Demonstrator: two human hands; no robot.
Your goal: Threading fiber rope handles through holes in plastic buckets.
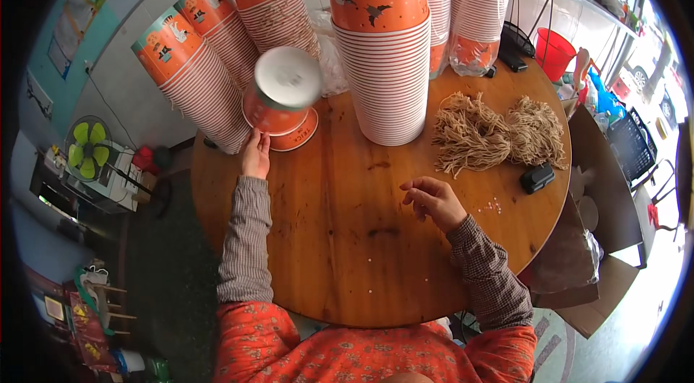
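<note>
My left hand (256,156) has its fingers at the lower rim of an upside-down orange paper bucket (273,117), whose pale round base faces up and looks slightly blurred. Beneath it shows the orange side and rim of another paper bucket (300,138) on the wooden table. My right hand (437,202) hovers over the table's right half, fingers loosely bent and apart, holding nothing. Straight ahead rises a tall nested stack of orange buckets (383,65) with white rims. Bundles of tan twisted cord (499,133) lie beyond my right hand.
Leaning stacks of buckets (195,79) stand at the far left, and plastic-wrapped stacks (481,7) at the back. A small black device (537,177) sits near the right edge of the round table (332,238). An open cardboard box (578,267) is beside it on the right.
</note>
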